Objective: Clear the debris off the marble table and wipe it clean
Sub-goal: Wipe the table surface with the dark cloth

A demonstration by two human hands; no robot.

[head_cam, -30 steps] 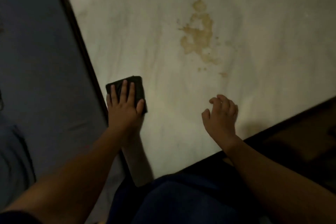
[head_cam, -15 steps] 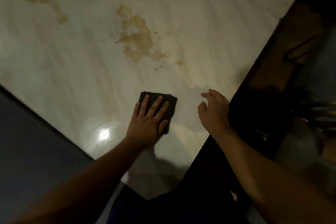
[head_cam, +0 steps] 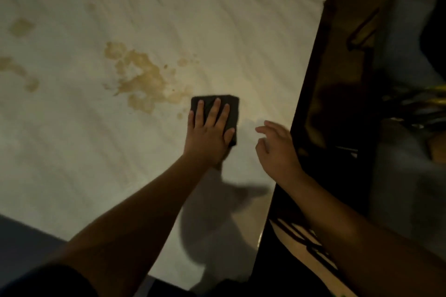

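Head view gave me the wiping step in hand: on the marble table [head_cam: 241,31], small brown patches [head_cam: 21,28] lay far left and the big brown stain [head_cam: 142,79] left of centre, both unwiped. Just right of the stain, the left hand [head_cam: 207,137] pressed the dark folded cloth [head_cam: 235,113] flat, fingers straight and spread. Next, I judged, came a firm push leftward through the stain. Further right, the right hand [head_cam: 277,149] hung by the table's dark edge, loosely curled, holding nothing; contact with the marble I couldn't tell.

No legible text, labels or numbers anywhere.
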